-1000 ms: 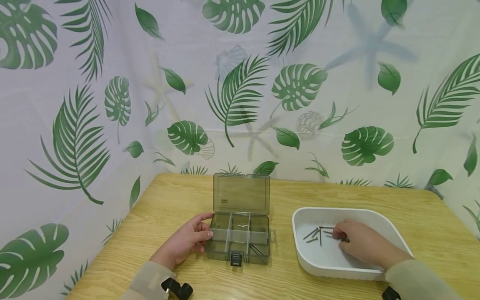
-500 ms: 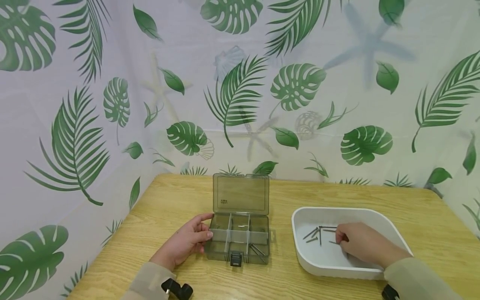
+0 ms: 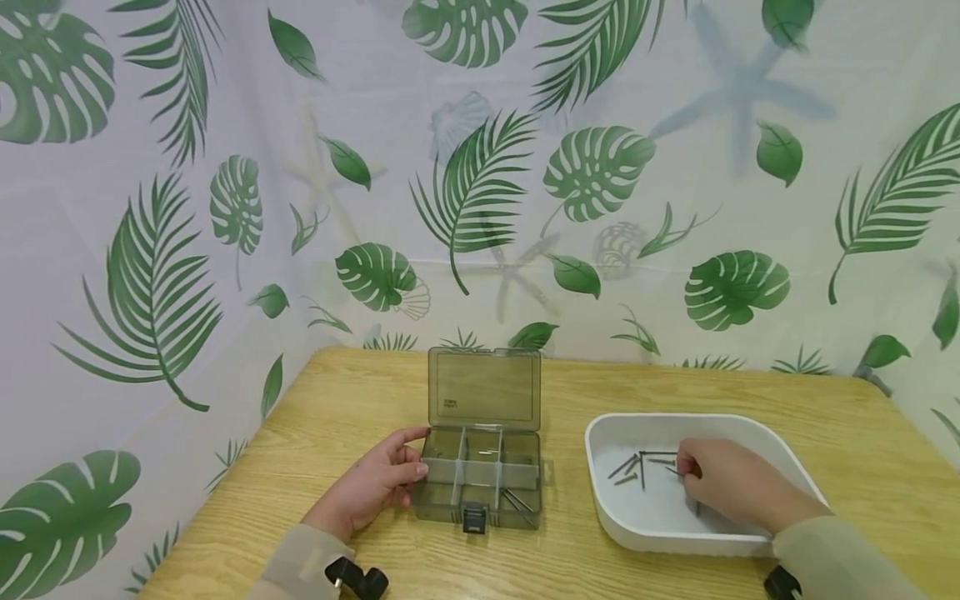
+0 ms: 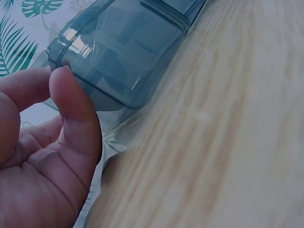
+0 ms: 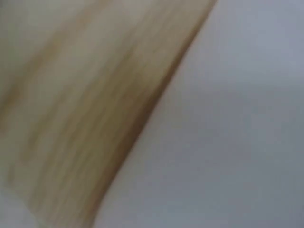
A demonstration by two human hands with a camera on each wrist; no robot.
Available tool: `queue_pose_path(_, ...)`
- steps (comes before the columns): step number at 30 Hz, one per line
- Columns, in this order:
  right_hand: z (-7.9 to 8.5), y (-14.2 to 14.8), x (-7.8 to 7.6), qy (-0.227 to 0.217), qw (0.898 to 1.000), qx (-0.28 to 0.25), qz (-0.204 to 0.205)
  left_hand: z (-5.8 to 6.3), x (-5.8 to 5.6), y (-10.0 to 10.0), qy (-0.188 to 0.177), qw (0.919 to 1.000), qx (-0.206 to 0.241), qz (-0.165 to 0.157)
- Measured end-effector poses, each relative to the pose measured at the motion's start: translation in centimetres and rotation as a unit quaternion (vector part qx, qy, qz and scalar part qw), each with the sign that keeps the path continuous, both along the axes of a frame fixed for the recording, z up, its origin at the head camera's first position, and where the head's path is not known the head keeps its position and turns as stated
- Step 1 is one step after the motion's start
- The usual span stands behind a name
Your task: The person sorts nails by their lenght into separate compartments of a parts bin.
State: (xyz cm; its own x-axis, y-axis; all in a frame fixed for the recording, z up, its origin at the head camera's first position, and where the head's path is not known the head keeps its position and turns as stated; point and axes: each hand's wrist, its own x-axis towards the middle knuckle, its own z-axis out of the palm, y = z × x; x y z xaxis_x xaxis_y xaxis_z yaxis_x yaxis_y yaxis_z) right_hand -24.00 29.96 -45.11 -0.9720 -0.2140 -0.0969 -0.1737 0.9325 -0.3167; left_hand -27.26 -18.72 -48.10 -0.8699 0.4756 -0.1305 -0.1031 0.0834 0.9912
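The right hand reached over the near right rim into the white tray, its fingers curled and seeming to pinch a thin screw that poked out to the left of the fingertips; these were partly hidden, and the right wrist view was too blurred to settle it. Loose screws lay in the tray just left of that hand. Well apart to the left, the left hand gripped the left side of the smoky divided box, thumb on its rim. The box's lid stood open at the far side, and two slim screws slanted in its near right compartment. Box and tray rested on the wooden table.
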Motion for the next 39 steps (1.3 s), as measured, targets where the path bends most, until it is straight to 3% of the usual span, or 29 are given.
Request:
queue_pose_path(5, 0.5, 0.1, 0.1, 0.042, 0.999, -0.03, 0.011, 0.0, 0.0, 0.0, 0.001, 1.0, 0.0, 0.002)
queue_pose_path(10, 1.6, -0.5, 0.4, 0.046, 0.996, -0.069, 0.014, 0.0, 0.0, 0.0, 0.005, 1.0, -0.001, -0.002)
queue_pose_path(20, 4.3, -3.0, 1.1, 0.06, 0.989, -0.118, 0.061, 0.1, 0.0, 0.0, 0.004, 1.0, 0.001, -0.001)
queue_pose_path(30, 5.0, -6.2, 1.2, 0.092, 0.981, -0.137, 0.106, -0.2, 0.0, 0.0, 0.003, 1.0, 0.0, 0.002)
queue_pose_path(39, 5.2, -9.2, 1.3, 0.087, 0.972, -0.181, 0.122, -0.2, -0.1, 0.0, 0.007, 1.0, 0.003, -0.001)
